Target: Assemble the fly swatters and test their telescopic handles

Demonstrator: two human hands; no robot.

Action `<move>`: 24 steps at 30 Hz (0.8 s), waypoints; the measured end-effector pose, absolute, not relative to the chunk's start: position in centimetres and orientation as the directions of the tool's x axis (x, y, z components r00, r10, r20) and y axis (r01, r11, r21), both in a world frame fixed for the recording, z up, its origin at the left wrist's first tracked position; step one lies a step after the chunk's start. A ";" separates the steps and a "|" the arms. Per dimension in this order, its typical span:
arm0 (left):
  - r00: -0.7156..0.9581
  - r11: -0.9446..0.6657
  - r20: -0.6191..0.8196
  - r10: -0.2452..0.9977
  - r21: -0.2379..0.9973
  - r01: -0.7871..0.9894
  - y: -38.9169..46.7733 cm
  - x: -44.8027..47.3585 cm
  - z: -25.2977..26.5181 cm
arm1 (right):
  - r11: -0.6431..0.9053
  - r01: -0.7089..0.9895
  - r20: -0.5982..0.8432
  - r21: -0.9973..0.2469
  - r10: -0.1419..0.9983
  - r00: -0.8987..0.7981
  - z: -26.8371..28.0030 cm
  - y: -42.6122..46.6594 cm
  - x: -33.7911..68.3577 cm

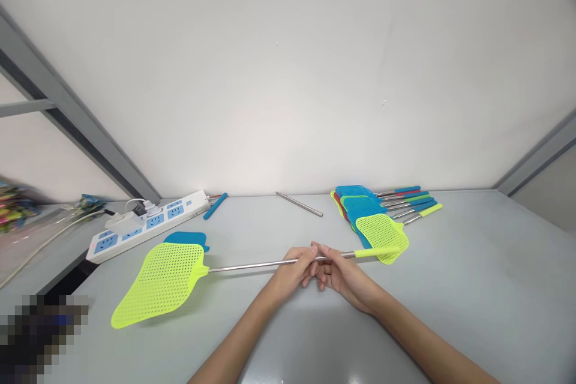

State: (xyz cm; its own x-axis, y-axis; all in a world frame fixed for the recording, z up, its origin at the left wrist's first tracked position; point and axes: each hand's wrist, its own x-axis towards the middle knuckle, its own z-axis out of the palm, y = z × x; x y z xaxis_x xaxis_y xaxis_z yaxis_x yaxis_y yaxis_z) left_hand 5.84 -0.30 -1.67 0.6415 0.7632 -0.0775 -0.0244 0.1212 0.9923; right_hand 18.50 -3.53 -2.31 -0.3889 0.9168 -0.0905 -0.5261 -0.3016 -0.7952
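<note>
Looking down, we find 2 bare hands meeting over the gray table [450, 288], each on the metal shaft [252, 266] of 1 yellow fly swatter [148, 285]. The left hand [294, 270] comes up from the lower left, its forearm [245, 333] slanting inward; its thumb lies along the top of the shaft while the fingers curl around, pinching it. The right hand [346, 279] comes in from the lower right with its palm turned partly upward; its thumb presses on the shaft from above and its fingers bend below, so it too pinches the metal, just beside the yellow grip [366, 252]. We see the thumb tips close together, and the fingertips crowd together below the shaft; we cannot tell whether the hands touch. The swatter runs almost level from side to side, its wide net out to the left and its grip past the right hand, where the end crosses in front of a stack of swatters [360, 209]. That stack, in several colors, lies near the wall [288, 72] with its handles pointing right. We also spot a thin metal rod [299, 204], and farther left a blue handle [215, 206] beside a white power strip [155, 229]. A blue swatter head [186, 237] shows partly behind the yellow net.
</note>
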 end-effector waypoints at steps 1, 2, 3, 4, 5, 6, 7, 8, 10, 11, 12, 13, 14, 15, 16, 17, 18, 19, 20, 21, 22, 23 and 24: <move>0.638 0.114 -0.080 0.766 0.993 -0.012 -0.3 5.8 -1.7 | -0.302 -0.528 -0.091 -0.793 0.917 -0.388 -2.4 -3.5 18.5; 0.635 0.107 -0.082 0.768 0.994 -0.001 -0.3 5.8 -1.8 | -0.302 -0.529 -0.091 -0.793 0.918 -0.387 -2.4 -3.5 18.5; 0.631 0.100 -0.083 0.771 0.995 0.007 -0.3 5.8 -1.9 | -0.299 -0.528 -0.090 -0.795 0.919 -0.385 -2.5 -3.5 18.6; 0.626 0.097 -0.082 0.776 0.995 0.011 -0.3 5.9 -1.9 | -0.295 -0.526 -0.087 -0.798 0.919 -0.384 -2.5 -3.5 18.6; 0.617 0.097 -0.081 0.783 0.995 0.006 -0.2 5.9 -1.9 | -0.290 -0.524 -0.081 -0.801 0.920 -0.384 -2.5 -3.5 18.6; 0.607 0.104 -0.079 0.790 0.995 -0.006 -0.2 5.9 -1.9 | -0.283 -0.522 -0.072 -0.805 0.920 -0.386 -2.4 -3.5 18.6; 0.597 0.115 -0.078 0.798 0.993 -0.024 -0.2 5.9 -1.9 | -0.278 -0.519 -0.065 -0.808 0.919 -0.390 -2.4 -3.5 18.6; 0.586 0.127 -0.076 0.807 0.991 -0.046 -0.3 5.9 -1.9 | -0.277 -0.516 -0.062 -0.810 0.917 -0.394 -2.2 -3.6 18.6; 0.559 0.140 -0.069 0.827 0.986 -0.086 -0.3 5.9 -1.8 | -0.285 -0.512 -0.071 -0.810 0.915 -0.397 -2.1 -3.6 18.6; 0.545 0.138 -0.064 0.836 0.986 -0.097 -0.3 5.9 -1.7 | -0.291 -0.513 -0.079 -0.808 0.916 -0.394 -2.0 -3.6 18.6; 0.534 0.134 -0.060 0.843 0.986 -0.101 -0.4 5.9 -1.7 | -0.297 -0.515 -0.088 -0.804 0.916 -0.392 -2.0 -3.6 18.6; 0.525 0.129 -0.058 0.849 0.987 -0.100 -0.4 5.9 -1.7 | -0.302 -0.519 -0.095 -0.799 0.917 -0.388 -2.0 -3.6 18.7; 0.518 0.124 -0.057 0.853 0.988 -0.095 -0.4 5.9 -1.7 | -0.307 -0.522 -0.101 -0.796 0.917 -0.385 -2.0 -3.6 18.7; 0.513 0.119 -0.056 0.857 0.989 -0.091 -0.4 6.0 -1.7 | -0.310 -0.524 -0.106 -0.793 0.918 -0.383 -2.1 -3.6 18.7; 0.507 0.111 -0.051 0.861 0.990 -0.088 -0.3 6.0 -1.8 | -0.310 -0.526 -0.112 -0.792 0.921 -0.374 -2.1 -3.5 18.7; 0.498 0.099 -0.043 0.866 0.991 -0.087 -0.3 6.0 -1.9 | -0.302 -0.531 -0.118 -0.792 0.929 -0.352 -2.2 -3.5 18.7; 0.488 0.084 -0.032 0.872 0.993 -0.084 -0.3 6.0 -1.9 | -0.286 -0.539 -0.124 -0.792 0.941 -0.315 -2.4 -3.4 18.7; 0.478 0.067 -0.021 0.878 0.995 -0.078 -0.3 6.1 -2.0 | -0.263 -0.550 -0.131 -0.793 0.954 -0.269 -2.5 -3.3 18.7; 0.469 0.050 -0.014 0.883 0.997 -0.064 -0.3 6.1 -2.1 | -0.241 -0.561 -0.137 -0.792 0.966 -0.221 -2.6 -3.3 18.7; 0.464 0.035 -0.012 0.886 0.998 -0.042 -0.3 6.1 -2.1 | -0.223 -0.571 -0.143 -0.790 0.973 -0.182 -2.8 -3.2 18.7; 0.459 0.022 -0.014 0.888 1.000 -0.013 -0.2 6.1 -2.2 | -0.212 -0.580 -0.146 -0.787 0.976 -0.159 -2.9 -3.1 18.8; 0.455 0.011 -0.018 0.890 1.000 0.018 -0.2 6.1 -2.2 | -0.211 -0.586 -0.148 -0.782 0.977 -0.155 -3.0 -3.1 18.8; 0.454 0.003 -0.023 0.891 0.999 0.044 -0.2 6.1 -2.2 | -0.216 -0.589 -0.147 -0.779 0.975 -0.164 -3.0 -3.0 18.8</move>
State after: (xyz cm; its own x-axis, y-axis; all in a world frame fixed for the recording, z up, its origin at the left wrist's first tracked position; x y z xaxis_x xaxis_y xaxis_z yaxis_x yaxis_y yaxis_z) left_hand 6.08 -0.23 -2.24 0.4539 0.8907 -0.0229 0.0438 0.0033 0.9990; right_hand 18.85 -3.01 -3.01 -0.1636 0.9755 -0.1472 -0.5890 -0.2163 -0.7786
